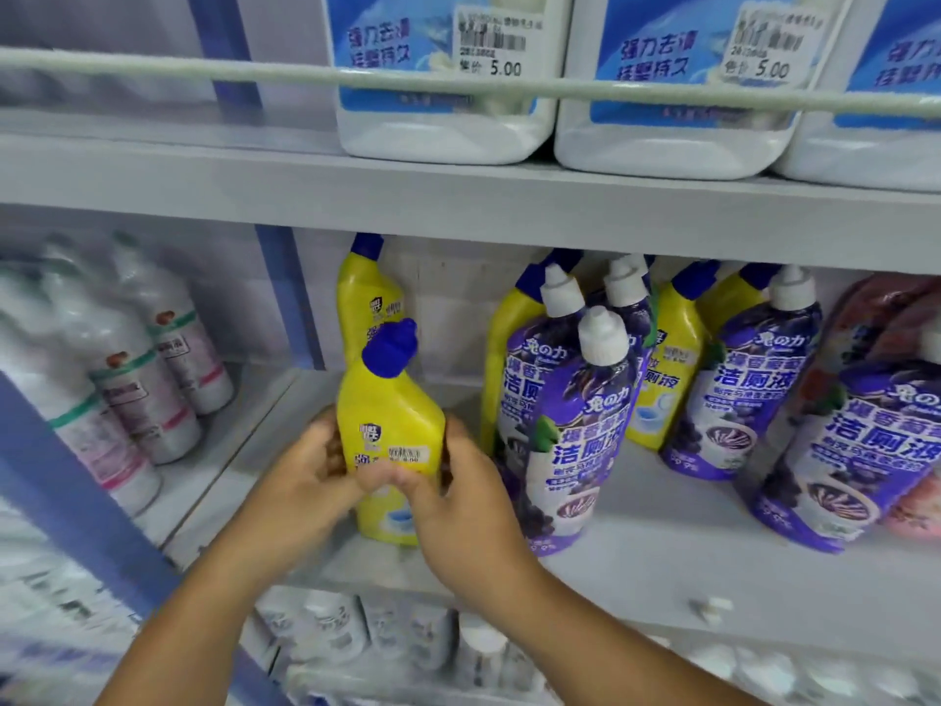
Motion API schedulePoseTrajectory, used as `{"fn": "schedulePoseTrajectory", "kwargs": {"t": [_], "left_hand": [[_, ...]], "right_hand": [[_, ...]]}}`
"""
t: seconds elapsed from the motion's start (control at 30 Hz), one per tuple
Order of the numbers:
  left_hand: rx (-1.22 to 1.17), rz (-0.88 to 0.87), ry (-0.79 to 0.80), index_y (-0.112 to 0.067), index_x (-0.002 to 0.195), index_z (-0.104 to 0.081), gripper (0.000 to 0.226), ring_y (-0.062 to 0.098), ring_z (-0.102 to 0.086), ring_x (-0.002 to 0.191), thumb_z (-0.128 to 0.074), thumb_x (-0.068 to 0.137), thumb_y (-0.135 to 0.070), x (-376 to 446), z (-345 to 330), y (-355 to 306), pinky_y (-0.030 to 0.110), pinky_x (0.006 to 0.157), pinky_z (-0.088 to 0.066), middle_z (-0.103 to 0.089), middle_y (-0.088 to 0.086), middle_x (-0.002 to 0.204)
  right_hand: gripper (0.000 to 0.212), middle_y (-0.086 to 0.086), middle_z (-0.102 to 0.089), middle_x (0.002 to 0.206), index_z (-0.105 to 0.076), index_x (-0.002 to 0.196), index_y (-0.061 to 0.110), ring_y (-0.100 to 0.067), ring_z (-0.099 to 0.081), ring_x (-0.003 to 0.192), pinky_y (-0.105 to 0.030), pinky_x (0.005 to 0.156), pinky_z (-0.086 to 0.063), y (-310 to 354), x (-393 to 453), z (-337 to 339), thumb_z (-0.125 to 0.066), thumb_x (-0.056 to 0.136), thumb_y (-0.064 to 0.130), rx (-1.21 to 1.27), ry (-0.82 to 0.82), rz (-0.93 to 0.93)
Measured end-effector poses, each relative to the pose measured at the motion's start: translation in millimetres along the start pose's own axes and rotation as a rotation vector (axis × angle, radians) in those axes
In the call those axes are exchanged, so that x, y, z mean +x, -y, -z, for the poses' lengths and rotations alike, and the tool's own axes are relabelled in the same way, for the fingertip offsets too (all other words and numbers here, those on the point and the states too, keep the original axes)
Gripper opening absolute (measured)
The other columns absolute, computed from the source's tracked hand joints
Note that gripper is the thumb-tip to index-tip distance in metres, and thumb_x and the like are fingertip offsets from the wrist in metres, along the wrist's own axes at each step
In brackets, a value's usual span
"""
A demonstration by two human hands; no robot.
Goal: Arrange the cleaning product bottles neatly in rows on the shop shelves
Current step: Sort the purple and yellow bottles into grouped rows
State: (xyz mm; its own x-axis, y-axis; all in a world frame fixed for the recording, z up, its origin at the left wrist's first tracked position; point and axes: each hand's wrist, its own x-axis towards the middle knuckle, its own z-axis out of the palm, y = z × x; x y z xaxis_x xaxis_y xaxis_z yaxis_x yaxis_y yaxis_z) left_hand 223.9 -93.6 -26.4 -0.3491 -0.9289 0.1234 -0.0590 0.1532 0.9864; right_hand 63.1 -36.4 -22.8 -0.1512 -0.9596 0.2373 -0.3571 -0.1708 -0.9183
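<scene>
Both hands (305, 481) grip the yellow bottle (392, 425) on the shelf (662, 552)

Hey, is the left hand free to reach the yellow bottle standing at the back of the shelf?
Probably not yet: the left hand and the right hand both grip the front yellow bottle, which stands directly before the back bottle.

Both my bare forearms reach up and forward, converging. My left hand (305, 481) curls around the left side of the yellow bottle (394, 430). My right hand (453, 496) wraps its right side, thumb across the front.
</scene>
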Motion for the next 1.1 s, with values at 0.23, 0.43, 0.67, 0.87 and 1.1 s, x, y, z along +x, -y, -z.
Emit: {"fn": "schedulePoseTrajectory", "kwargs": {"t": [0.23, 0.43, 0.67, 0.87, 1.1], "left_hand": [[0.001, -0.059, -0.164, -0.018, 0.118, -0.063, 0.036, 0.011, -0.074, 0.098, -0.07, 0.089, 0.001, 38.5, 3.7, 15.1, 0.019, 0.077, -0.057, -0.078, -0.003, 0.109], [0.068, -0.019, -0.294, -0.026, 0.112, -0.068, 0.04, 0.023, -0.075, 0.098, -0.082, 0.075, -0.033, 81.9, 7.4, 21.5, 0.044, 0.091, -0.058, -0.078, 0.0, 0.108], [0.268, -0.446, -0.739, -0.026, 0.109, -0.061, 0.021, 0.014, -0.066, 0.098, -0.069, 0.092, -0.037, 45.0, -69.3, 4.0, 0.033, 0.092, -0.054, -0.063, -0.006, 0.104], [0.063, -0.235, -0.293, -0.025, 0.123, -0.063, 0.026, -0.017, -0.062, 0.095, -0.068, 0.097, -0.025, 89.4, -126.7, -63.8, 0.006, 0.082, -0.048, -0.068, -0.015, 0.114], [0.225, -0.007, -0.066, -0.033, 0.112, -0.07, 0.021, 0.01, -0.07, 0.095, -0.068, 0.091, -0.039, 141.5, -119.0, -84.1, 0.028, 0.084, -0.055, -0.074, -0.003, 0.114]], "right_hand": [[0.041, 0.016, -0.068, 0.118, -0.054, 0.12, 0.051, -0.005, -0.067, 0.106, -0.032, 0.094, -0.054, 20.0, -28.3, 25.7, -0.069, 0.084, 0.039, -0.068, 0.092, -0.021], [0.018, -0.006, -0.074, 0.08, -0.071, 0.094, 0.012, -0.023, -0.07, 0.064, -0.031, 0.06, -0.06, 46.5, -46.8, 154.2, -0.059, 0.097, 0.0, 0.079, -0.372, -0.001], [0.045, -0.008, -0.066, 0.121, -0.054, 0.123, 0.026, -0.035, -0.07, 0.1, -0.047, 0.086, -0.058, 10.9, 53.3, 221.9, -0.055, 0.083, 0.046, -0.417, -0.408, -0.104], [0.024, -0.031, -0.054, 0.135, -0.055, 0.122, 0.004, -0.041, -0.061, 0.116, -0.039, 0.085, -0.051, 9.5, 91.3, 216.6, -0.051, 0.101, 0.013, -0.935, -0.156, -0.292], [0.052, -0.024, -0.055, 0.133, -0.044, 0.138, -0.007, -0.039, -0.059, 0.119, -0.036, 0.077, -0.043, -9.8, 118.4, 220.2, -0.055, 0.092, 0.015, -0.994, -0.23, -0.362]]}}
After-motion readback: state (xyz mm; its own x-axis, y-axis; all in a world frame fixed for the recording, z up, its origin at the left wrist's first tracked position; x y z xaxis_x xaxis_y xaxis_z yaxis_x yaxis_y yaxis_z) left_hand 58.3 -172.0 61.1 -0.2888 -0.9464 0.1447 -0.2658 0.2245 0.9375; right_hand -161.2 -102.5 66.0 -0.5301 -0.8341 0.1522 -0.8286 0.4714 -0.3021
